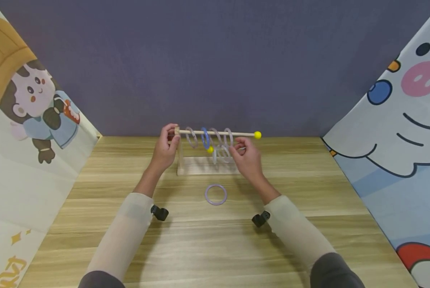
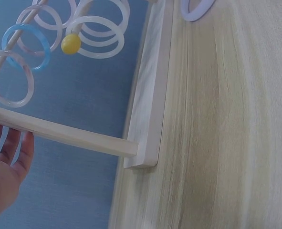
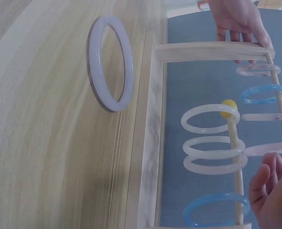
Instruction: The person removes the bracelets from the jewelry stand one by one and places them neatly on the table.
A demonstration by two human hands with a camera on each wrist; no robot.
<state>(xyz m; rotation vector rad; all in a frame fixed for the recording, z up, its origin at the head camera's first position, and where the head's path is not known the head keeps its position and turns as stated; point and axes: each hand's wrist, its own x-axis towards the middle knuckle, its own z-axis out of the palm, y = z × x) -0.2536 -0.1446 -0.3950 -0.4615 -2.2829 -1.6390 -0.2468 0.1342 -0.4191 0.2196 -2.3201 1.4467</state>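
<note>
A wooden ring stand (image 1: 207,168) has two rods tipped with yellow balls. My left hand (image 1: 166,150) grips the top of its left post (image 2: 64,136), thumb in front and fingers behind. On the upper rod (image 1: 241,134) hang a clear ring (image 1: 189,131), a blue ring (image 1: 203,138) and two pinkish rings. My right hand (image 1: 250,158) has its fingers curled at the rightmost pinkish ring (image 3: 257,150) and holds its edge; the exact contact is partly hidden. Several white rings (image 3: 214,169) and a blue ring (image 3: 203,196) hang on the lower rod (image 3: 238,191).
A loose lilac ring (image 1: 216,203) lies flat on the wood-grain table (image 1: 211,248), in front of the stand. Behind the table rises a dark blue wall (image 1: 215,68). Printed panels (image 1: 380,132) flank both sides.
</note>
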